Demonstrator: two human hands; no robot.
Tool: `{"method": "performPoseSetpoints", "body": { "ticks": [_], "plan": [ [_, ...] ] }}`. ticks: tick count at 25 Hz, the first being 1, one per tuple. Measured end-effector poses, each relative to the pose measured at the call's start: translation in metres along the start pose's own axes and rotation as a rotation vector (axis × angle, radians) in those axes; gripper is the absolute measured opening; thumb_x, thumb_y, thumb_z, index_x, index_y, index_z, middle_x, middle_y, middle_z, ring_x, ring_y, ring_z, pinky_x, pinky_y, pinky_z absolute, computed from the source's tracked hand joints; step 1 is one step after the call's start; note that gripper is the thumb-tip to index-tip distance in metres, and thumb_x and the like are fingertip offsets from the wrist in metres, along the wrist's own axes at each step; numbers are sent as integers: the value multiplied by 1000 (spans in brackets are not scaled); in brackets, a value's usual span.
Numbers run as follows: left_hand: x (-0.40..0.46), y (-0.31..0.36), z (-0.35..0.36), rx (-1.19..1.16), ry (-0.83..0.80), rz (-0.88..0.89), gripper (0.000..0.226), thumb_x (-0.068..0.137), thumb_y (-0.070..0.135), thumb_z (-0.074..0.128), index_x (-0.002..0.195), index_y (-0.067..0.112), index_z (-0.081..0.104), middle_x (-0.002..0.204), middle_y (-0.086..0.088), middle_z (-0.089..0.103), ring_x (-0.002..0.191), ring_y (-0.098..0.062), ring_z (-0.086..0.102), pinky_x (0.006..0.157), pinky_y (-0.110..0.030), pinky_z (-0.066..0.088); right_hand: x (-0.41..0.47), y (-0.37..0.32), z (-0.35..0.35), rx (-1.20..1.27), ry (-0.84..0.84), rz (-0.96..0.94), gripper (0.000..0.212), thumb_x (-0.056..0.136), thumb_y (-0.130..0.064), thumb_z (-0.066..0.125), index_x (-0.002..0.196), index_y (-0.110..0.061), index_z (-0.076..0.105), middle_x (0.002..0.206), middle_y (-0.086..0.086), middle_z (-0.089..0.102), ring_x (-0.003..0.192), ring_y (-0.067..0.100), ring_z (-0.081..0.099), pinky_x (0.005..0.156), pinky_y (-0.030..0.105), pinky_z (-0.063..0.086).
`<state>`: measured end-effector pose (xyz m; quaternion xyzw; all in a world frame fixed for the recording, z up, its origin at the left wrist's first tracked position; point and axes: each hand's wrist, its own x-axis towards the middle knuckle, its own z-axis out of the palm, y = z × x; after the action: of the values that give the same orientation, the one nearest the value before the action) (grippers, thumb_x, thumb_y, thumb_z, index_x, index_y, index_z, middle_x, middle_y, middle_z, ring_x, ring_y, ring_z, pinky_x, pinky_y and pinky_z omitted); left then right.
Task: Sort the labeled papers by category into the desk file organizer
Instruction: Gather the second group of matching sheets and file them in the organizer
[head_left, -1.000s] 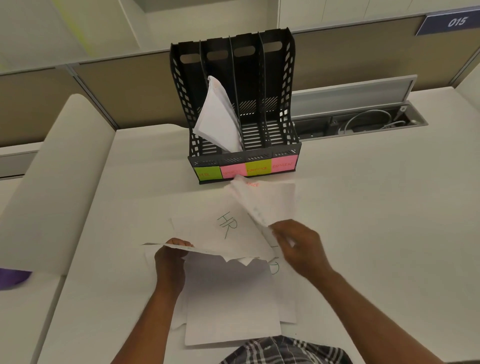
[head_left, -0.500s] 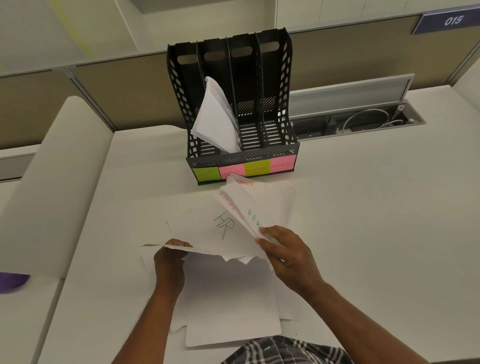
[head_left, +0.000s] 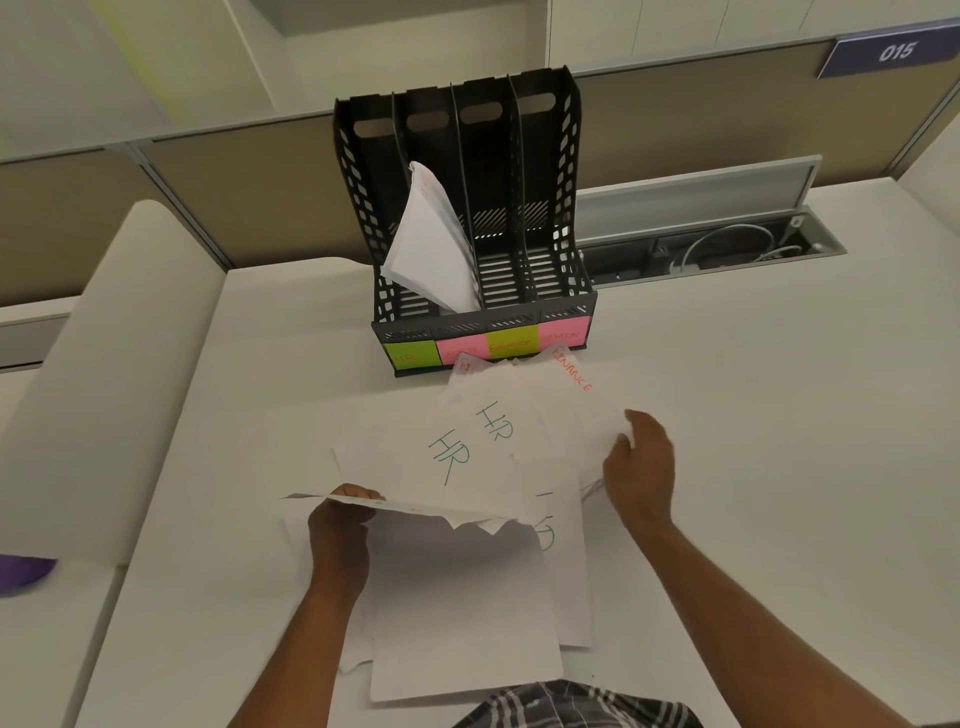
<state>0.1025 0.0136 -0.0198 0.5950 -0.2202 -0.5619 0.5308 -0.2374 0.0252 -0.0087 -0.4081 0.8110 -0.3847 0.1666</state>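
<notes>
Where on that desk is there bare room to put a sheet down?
The desk is bare right of the right hand, from the file organizer and the cable tray forward. A narrower bare strip lies left of the left hand. The middle is crowded with fanned papers.

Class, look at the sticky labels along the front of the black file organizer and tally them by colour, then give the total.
Green sticky labels: 2, the first and the third from the left
Pink sticky labels: 2, the second and the fourth
Total: 4
</notes>
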Motion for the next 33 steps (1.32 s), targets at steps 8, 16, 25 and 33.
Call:
{"method": "performPoseSetpoints", "body": {
  "ticks": [8,16,25,33],
  "plan": [
    [8,-4,0,53,22,-25,32,73,1,47,54,20,64,63,1,66,70,-21,58,74,-34,38,40,14,-14,554,-221,583,27,92,-1,54,84,-19,72,101,12,72,93,28,69,64,29,58],
    [5,0,9,53,-9,-32,21,62,7,49,53,19,63,61,1,64,74,-25,52,73,-36,35,44,-21,-45,662,-302,367,15,77,-12,82,91,-11,76,93,9,77,88,29,74,77,36,59],
    [3,-5,13,374,-132,112,9,90,17,69,97,14,74,100,-6,75,93,-24,67,86,-41,51,41,-110,-129,266,-146,-241,12,93,-26,65,84,-26,72,74,-15,71,60,-7,59,55,7,43],
    [6,0,36,371,-131,112,23,93,7,66,99,27,74,103,1,78,100,-25,72,93,-45,56,55,-169,-184,917,-573,-300,20,91,-28,66,97,-12,76,88,4,77,73,17,70,66,27,58]
  ]
}}
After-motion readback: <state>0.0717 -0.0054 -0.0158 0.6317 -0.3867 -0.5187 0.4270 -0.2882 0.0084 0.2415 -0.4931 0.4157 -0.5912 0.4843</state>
